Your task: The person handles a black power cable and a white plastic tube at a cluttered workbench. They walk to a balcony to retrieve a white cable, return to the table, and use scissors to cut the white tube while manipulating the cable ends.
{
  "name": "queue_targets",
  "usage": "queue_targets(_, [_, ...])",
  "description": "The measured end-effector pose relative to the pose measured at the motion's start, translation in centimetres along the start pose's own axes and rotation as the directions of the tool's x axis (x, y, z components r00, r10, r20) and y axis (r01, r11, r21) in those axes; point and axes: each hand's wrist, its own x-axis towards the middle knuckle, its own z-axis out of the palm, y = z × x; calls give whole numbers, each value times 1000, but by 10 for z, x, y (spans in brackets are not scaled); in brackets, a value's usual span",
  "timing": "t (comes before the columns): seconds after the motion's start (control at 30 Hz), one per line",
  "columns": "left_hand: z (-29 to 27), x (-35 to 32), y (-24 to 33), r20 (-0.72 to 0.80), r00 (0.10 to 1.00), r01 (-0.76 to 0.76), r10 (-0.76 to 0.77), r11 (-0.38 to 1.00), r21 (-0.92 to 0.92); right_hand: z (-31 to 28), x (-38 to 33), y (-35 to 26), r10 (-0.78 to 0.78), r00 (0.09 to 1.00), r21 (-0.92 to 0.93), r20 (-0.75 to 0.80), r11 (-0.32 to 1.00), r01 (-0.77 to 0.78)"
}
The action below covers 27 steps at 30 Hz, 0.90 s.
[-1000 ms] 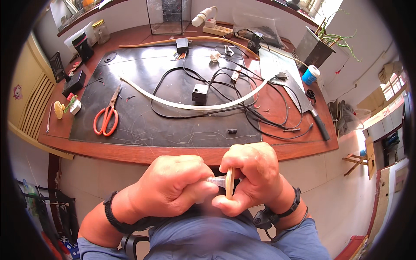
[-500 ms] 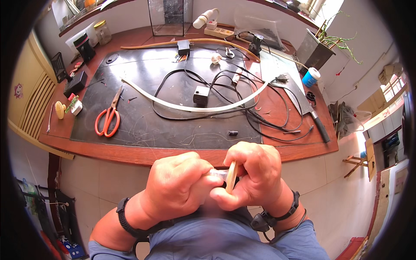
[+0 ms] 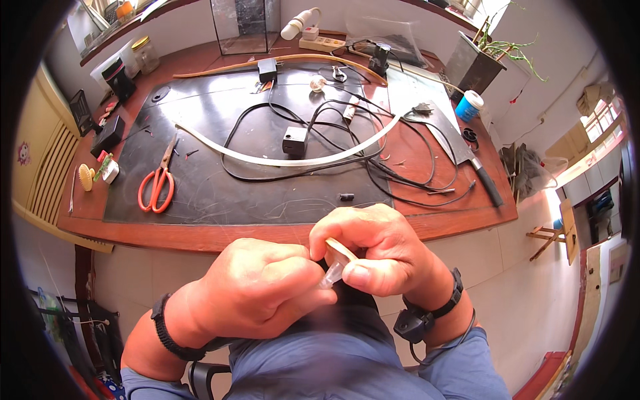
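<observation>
My left hand (image 3: 250, 287) is closed in a fist-like grip on the end of a clear plastic piece (image 3: 331, 275). Between thumb and bent forefinger, my right hand (image 3: 380, 250) pinches a thin, flat tan piece (image 3: 341, 250), seen nearly edge-on. The clear plastic reaches from this tan piece into my left fingers, which hide its far end. Both hands are close together in front of the table's near edge. Beyond them, a small black cylinder (image 3: 345, 197) lies on the dark mat.
Orange-handled scissors (image 3: 157, 190) lie on the mat's left. A white tube (image 3: 280, 160) curves across tangled black cables (image 3: 393, 180) and beside a small black box (image 3: 294, 142). At right are a cleaver (image 3: 483, 180) and a blue-and-white cup (image 3: 470, 105). A glass tank (image 3: 243, 30) stands behind.
Both hands have shifted left, the right one also slightly upward. The tan piece has turned from nearly upright to slanting, and the clear plastic now slopes down toward my left fingers.
</observation>
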Motion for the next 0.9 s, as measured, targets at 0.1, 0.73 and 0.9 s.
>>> queue_targets(0.1, [-4, 4, 1, 37, 999, -7, 8, 1000, -20, -2, 3, 12, -140, 990, 111, 34, 985, 135])
queue_targets(0.73, [-2, 7, -11, -175, 984, 29, -23, 999, 32, 14, 6, 3, -562, 796, -611, -226, 718, 333])
queue_targets(0.9, [3, 6, -10, -221, 972, 85, -75, 996, 36, 15, 10, 0, -681, 714, -802, -163, 513, 306])
